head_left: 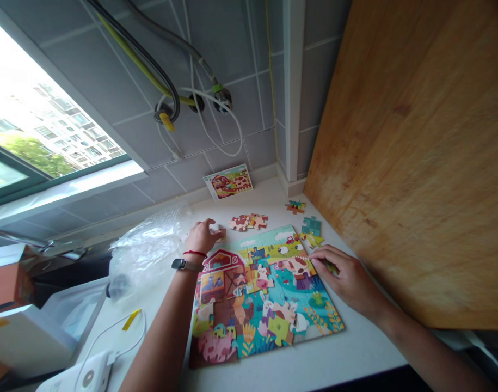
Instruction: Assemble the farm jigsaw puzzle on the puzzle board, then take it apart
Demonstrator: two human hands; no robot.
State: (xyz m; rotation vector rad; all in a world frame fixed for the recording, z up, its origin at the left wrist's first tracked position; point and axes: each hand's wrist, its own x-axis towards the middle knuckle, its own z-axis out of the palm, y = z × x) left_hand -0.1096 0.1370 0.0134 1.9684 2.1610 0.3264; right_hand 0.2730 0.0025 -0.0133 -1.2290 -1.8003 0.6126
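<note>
A farm-scene jigsaw puzzle (259, 296) lies part-assembled on the white counter (338, 370), with gaps showing in its picture. My left hand (202, 237) pinches a small puzzle piece (221, 233) just beyond the puzzle's upper left corner. A red string and a wristwatch circle that wrist. At the puzzle's right side, my right hand (346, 277) holds a green-edged piece (332, 268), mostly hidden by the fingers. A cluster of joined cow-patterned pieces (249, 221) lies between my hands and the picture card (228, 181). More loose pieces (312, 231) sit near my right fingers.
A large wooden board (399, 158) stands along the right side. Crumpled clear plastic (148, 256) lies left of the puzzle, beside a white plastic container (75, 310). A white cable and device (89, 375) sit at bottom left. Hoses cross the tiled wall (216, 130) ahead.
</note>
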